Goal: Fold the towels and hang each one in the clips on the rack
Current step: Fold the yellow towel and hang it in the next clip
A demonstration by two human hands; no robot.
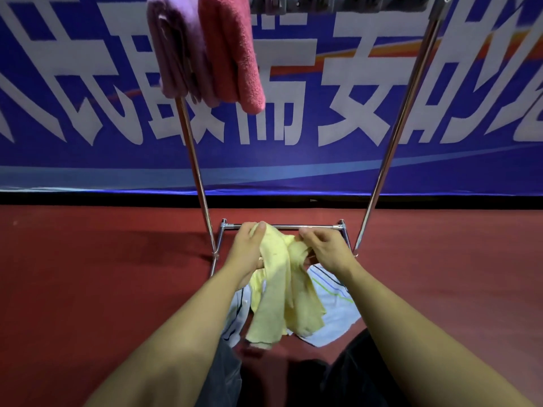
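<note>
Two hands hold a yellow towel (pixel 282 289) above the red floor (pixel 88 274), in front of the rack (pixel 393 136). Left hand (pixel 249 254) has its fingers curled round the towel's upper edge; right hand (pixel 326 248) pinches a bunched part beside it. Under it lies a pale blue striped towel (pixel 335 306). At the rack's top hang a folded purple towel (pixel 173 48) and a pink towel (pixel 235 51), touching side by side

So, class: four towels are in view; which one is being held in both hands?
The yellow towel, gripped by the left hand and right hand. The purple and pink ones hang folded; the white lies on the floor.
</note>
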